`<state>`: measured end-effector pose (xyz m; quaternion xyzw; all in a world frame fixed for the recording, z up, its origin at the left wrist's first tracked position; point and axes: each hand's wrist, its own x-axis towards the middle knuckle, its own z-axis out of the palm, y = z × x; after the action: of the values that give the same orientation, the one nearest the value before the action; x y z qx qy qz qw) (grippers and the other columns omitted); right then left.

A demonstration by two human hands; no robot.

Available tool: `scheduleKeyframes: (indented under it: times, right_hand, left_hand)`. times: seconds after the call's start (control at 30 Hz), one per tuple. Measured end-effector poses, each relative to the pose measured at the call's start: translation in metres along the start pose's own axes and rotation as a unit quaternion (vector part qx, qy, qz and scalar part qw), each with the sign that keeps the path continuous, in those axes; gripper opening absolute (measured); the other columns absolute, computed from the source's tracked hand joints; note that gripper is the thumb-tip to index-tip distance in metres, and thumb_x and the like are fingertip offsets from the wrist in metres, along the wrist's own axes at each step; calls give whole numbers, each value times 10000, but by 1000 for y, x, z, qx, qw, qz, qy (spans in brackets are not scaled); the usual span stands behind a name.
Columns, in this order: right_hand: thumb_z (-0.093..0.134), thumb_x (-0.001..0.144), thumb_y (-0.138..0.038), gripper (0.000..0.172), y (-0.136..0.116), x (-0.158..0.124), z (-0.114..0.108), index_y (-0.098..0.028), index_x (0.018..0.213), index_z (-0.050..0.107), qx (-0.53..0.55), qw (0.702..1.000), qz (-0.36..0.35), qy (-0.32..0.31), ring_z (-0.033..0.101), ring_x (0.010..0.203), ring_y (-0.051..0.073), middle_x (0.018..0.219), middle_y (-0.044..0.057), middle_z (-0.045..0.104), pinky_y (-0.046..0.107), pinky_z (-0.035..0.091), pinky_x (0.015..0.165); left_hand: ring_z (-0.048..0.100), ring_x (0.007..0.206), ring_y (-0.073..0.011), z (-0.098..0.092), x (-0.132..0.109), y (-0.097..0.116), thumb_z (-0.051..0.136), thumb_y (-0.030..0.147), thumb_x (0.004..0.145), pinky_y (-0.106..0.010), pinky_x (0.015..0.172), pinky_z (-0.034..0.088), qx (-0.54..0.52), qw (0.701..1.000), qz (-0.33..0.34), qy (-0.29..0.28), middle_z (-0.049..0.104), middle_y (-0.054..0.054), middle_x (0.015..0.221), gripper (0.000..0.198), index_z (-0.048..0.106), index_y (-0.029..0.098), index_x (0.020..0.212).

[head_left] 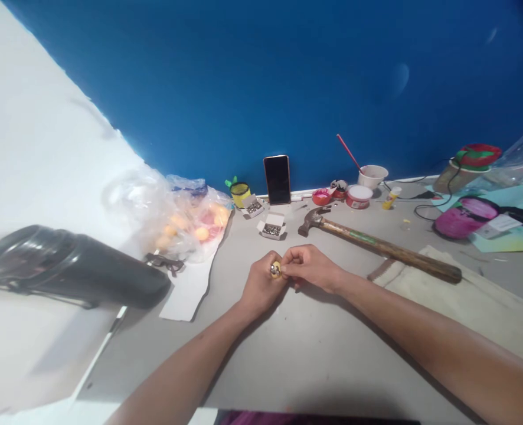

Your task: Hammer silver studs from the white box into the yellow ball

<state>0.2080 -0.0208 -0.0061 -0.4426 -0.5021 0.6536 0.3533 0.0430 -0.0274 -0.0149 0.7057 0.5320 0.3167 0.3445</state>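
Observation:
My left hand (261, 285) is closed around a small yellow ball (276, 271) with shiny silver studs on its top. At the ball's right side, my right hand (313, 268) has thumb and forefinger pinched together; whatever lies between them is too small to make out. Just beyond my hands sits an open small white box (273, 226) full of tiny silver metal pieces. A second such box (253, 206) stands behind it to the left. The hammer (376, 242) lies to the right with its head near the boxes.
A clear plastic bag (190, 218) of yellow-orange balls is at the left, beside a large dark bottle (75, 265). The phone (277, 180) leans on the blue wall. Tubs (359, 196), a white bowl (372, 176), a cloth (474, 307) and a pink pouch (463, 218) occupy the right.

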Motion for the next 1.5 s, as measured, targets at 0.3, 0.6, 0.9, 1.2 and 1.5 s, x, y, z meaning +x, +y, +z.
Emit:
scheduleKeyframes:
  times: [0.3,0.6,0.9,1.2,1.5]
  right_hand:
    - [775,667,-270,187,-4,-3,-1,-188,735,621,-21,999,-26,1,550,510,107,567,-42,602,227,470,481]
    - [711,786,-442,266,-13,0,-16,-195,750,618,-78,987,-97,97,539,511,110,676,5,677,243,429,493]
    - [624,910,-261,118,-18,11,-66,-202,991,686,-556,762,-117,311,606,1062,268,1084,98,711,336,441,804]
    - [586,985,-441,377,-16,15,-85,-115,1143,691,-698,663,17,270,547,1173,360,1188,196,651,420,453,864]
    - [532,1026,-345,299,-22,12,-84,-103,1158,647,-684,678,41,267,649,1068,307,1111,199,706,348,432,780]
  left_hand:
    - [444,602,-110,1,-2,6,637,289,755,-233,548,317,-28,999,-20,7,536,55,637,181,482,208,712]
    - [478,604,-102,-11,1,9,710,368,782,-237,577,388,-205,976,-58,-55,554,44,699,245,580,204,911]
    - [469,541,-78,-10,8,3,700,425,845,-226,482,313,-454,879,-125,-74,659,-75,861,380,675,111,1056]
    - [532,585,-91,-19,10,6,773,373,813,-222,518,342,-485,859,-149,-71,709,-134,954,383,721,92,1069]
    - [546,587,-92,-25,15,1,748,335,839,-216,527,366,-489,863,-123,-35,699,-93,957,340,644,133,1091]
